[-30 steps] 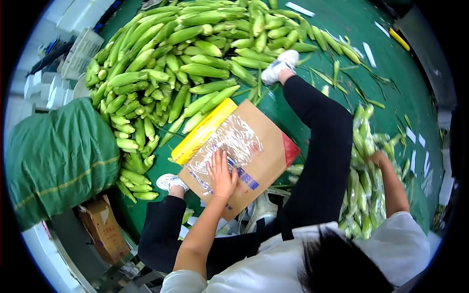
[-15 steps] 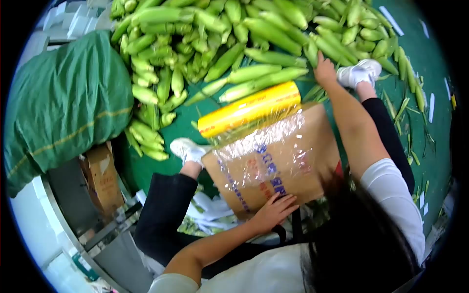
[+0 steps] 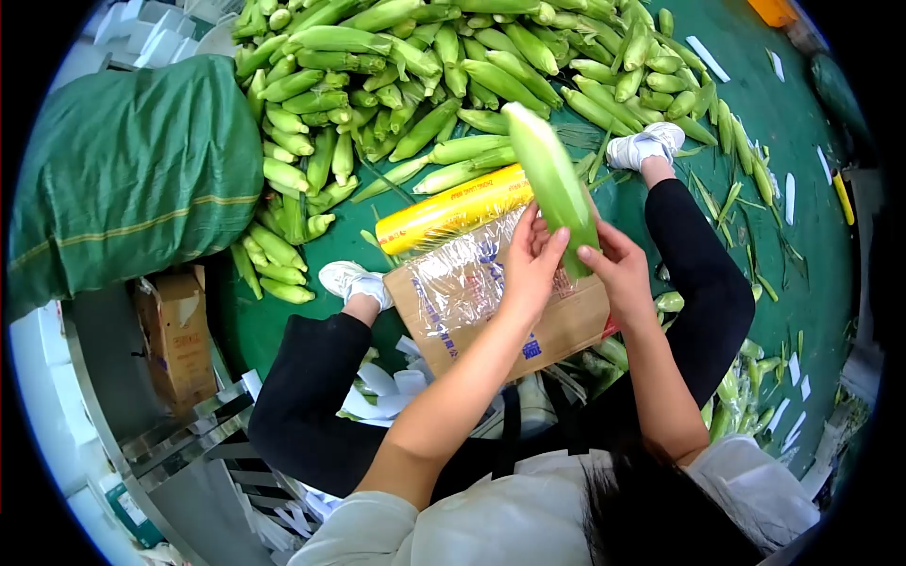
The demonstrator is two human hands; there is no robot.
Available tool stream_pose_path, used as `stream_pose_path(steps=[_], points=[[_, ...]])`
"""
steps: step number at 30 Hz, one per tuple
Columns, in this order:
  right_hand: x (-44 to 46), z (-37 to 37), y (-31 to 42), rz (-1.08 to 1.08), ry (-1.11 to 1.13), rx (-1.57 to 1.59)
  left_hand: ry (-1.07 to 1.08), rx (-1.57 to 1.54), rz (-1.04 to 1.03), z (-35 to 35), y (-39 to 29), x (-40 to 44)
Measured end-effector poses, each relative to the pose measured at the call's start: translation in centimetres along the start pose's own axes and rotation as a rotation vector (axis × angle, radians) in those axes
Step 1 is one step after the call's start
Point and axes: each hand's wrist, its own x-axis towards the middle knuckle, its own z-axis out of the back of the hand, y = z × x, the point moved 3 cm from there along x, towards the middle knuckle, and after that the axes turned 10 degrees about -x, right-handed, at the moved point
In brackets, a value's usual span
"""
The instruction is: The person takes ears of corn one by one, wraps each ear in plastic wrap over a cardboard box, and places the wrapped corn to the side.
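An ear of corn in its green husk is held up over the cardboard box, its pale end tilted up and away. My left hand is closed on its lower left side. At its lower right, my right hand grips the near end with thumb and fingers. Below lies the cardboard box, printed in blue and red and partly covered by clear film. Along the box's far edge rests a yellow roll of cling wrap, its right end hidden behind the corn.
A large heap of unshucked corn covers the floor ahead. A stuffed green sack stands at the left, above a small carton. White foam strips, leaf scraps and a yellow-handled tool lie on the green floor at right.
My right hand has come back from the heap with an ear of corn. My left hand has left the box's near edge, moved up and taken hold of the ear too.
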Motion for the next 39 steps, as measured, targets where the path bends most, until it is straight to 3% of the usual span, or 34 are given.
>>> stream_pose_path(steps=[3,7,10,11,12,13,14,15,16,17,19,20,21,22,23,24,26,29,30,32,33,36,37,39], points=[[-3.7,-1.1,-1.4,0.160,-0.142,-0.096,-0.007,-0.084,0.051,0.4,-0.2,-4.5],[-6.1,-1.4,0.6,0.353,-0.231,-0.483,-0.097,-0.173,0.116,0.2,-0.5,-8.1],[-6.0,1.1,3.4,0.472,-0.012,-0.716,0.115,-0.153,0.328,2.2,-1.1,-8.8],[-4.3,4.1,2.4,0.498,0.067,-0.742,0.191,-0.144,0.420,2.8,-1.6,-9.2],[-3.4,6.7,4.5,0.339,0.044,-0.608,0.074,-0.175,0.602,4.3,-1.3,-9.5],[-2.3,9.9,7.5,0.075,-0.127,-0.612,0.119,-0.376,0.723,7.2,-0.8,-9.1],[-0.1,14.4,9.6,0.293,-0.311,-0.542,0.165,-0.581,0.837,10.0,-0.5,-8.8],[3.5,23.4,10.9,0.268,-0.463,-0.670,0.104,-0.509,0.838,11.5,-1.0,-8.9],[5.1,27.7,10.6,0.240,-0.560,-0.132,0.045,-0.438,0.837,12.8,-1.6,-9.0],[6.6,31.9,10.3,0.296,-0.692,0.418,0.028,-0.231,0.768,13.9,-2.3,-8.7],[7.2,29.6,6.0,0.034,-0.282,0.058,0.061,0.223,0.621,17.9,-3.0,-7.1],[4.0,19.8,5.3,-0.042,-0.405,-0.104,-0.016,0.590,0.265,15.6,-4.1,-6.8],[4.8,17.3,-0.7,-0.239,-0.013,-0.437,0.141,0.857,0.055,16.4,-4.1,-5.6],[4.7,12.7,-5.8,-0.284,0.133,-0.721,0.298,1.113,-0.165,17.3,-4.1,-4.5],[5.1,9.4,-12.8,-0.144,-0.009,-1.269,0.328,1.292,-0.196,16.7,-4.2,-4.3],[0.9,3.7,-10.5,-0.208,-0.156,-1.306,0.363,1.474,-0.231,15.7,-4.9,-3.9],[-0.6,-0.3,-11.1,-0.245,-0.252,-1.281,0.391,1.680,-0.270,15.7,-4.9,-3.5],[0.5,1.4,-16.4,-0.171,-0.008,-0.899,0.320,1.746,-0.298,16.3,-4.2,-3.7],[-0.3,1.9,-13.8,-0.474,-0.010,-0.465,0.305,1.739,-0.255,15.8,-4.4,-3.7],[-0.2,4.0,-10.8,-0.441,0.061,0.075,0.261,1.721,-0.171,15.3,-5.0,-3.8],[0.2,3.4,-9.4,-0.320,0.128,0.130,0.241,1.707,-0.158,15.7,-4.7,-3.7],[3.2,-4.1,-6.9,0.306,-0.012,-0.252,0.277,1.716,-0.158,15.7,-4.7,-3.4],[3.6,-5.9,-8.1,0.398,0.066,-0.507,0.280,1.681,-0.161,15.8,-4.8,-3.3],[3.9,-10.3,-10.2,0.612,0.220,-0.992,0.247,1.739,-0.490,16.1,-5.3,-4.5]])
